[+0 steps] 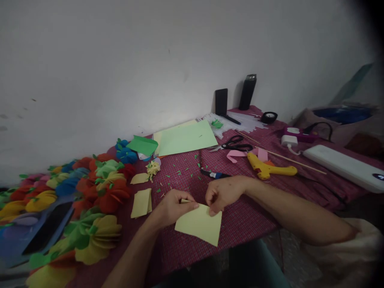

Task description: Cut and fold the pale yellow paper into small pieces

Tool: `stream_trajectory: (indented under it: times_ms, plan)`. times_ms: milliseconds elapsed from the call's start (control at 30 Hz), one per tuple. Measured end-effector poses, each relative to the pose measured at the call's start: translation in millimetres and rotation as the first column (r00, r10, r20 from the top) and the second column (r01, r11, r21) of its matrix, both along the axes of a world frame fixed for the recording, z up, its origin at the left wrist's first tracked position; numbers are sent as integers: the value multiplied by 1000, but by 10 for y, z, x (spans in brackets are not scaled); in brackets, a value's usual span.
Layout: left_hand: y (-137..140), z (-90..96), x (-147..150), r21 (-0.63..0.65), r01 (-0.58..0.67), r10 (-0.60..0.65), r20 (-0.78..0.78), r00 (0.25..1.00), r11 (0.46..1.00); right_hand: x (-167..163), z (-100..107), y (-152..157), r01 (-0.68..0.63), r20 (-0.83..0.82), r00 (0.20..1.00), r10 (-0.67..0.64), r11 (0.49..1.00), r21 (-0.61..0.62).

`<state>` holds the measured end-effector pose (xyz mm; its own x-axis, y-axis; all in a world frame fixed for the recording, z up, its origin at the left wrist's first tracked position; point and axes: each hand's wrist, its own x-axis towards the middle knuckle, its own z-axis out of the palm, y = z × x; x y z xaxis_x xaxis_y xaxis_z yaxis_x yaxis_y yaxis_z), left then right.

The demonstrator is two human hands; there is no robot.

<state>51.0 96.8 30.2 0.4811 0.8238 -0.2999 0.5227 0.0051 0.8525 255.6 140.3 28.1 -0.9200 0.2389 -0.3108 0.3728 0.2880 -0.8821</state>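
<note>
Near the front edge of the table, a pale yellow sheet of paper (200,227) is held in both hands. My left hand (173,208) pinches its upper left edge, thumb on top. At the upper right corner my right hand (223,194) grips it between thumb and curled fingers. To the left lie a small stack of folded yellow paper (141,203), a yellow petal-shaped piece (139,179) and a bunch of yellow paper strips (153,169). Just beyond my right hand is a dark-handled cutter (214,174), partly covered by it.
Many paper flowers (105,188) crowd the left side. Pale green sheets (187,138), black scissors (231,143), a yellow glue gun (267,167), a wooden stick (294,160) and a white power bank-like bar (342,166) lie beyond. A black bottle (248,93) stands against the wall.
</note>
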Motion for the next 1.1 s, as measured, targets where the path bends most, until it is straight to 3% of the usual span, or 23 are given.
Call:
stream_trajectory:
  times_ms: [233, 400, 667, 867, 1000, 1100]
  plan:
    - [-17, -19, 44, 0, 27, -27, -4, 1000, 1000, -74, 9, -57, 128, -83, 989, -119, 986, 108]
    - [-12, -44, 48, -97, 26, -23, 34, 999, 995, -89, 10, -86, 191, -91, 981, -174, 955, 228]
    - [91, 12, -121, -104, -52, 62, 101, 993, 993, -29, 41, -54, 251, -73, 967, -243, 960, 125]
    - [88, 48, -160, -71, -40, 47, 99, 994, 997, 259, 98, -131, 296, -14, 955, -296, 955, 8]
    - [83, 27, -134, -52, -29, 35, 112, 993, 998, 359, 150, -233, 415, -65, 910, -410, 899, 143]
    - [69, 6, -52, -33, 20, -17, 90, 996, 999, 232, 96, -314, 476, -163, 879, -447, 843, 251]
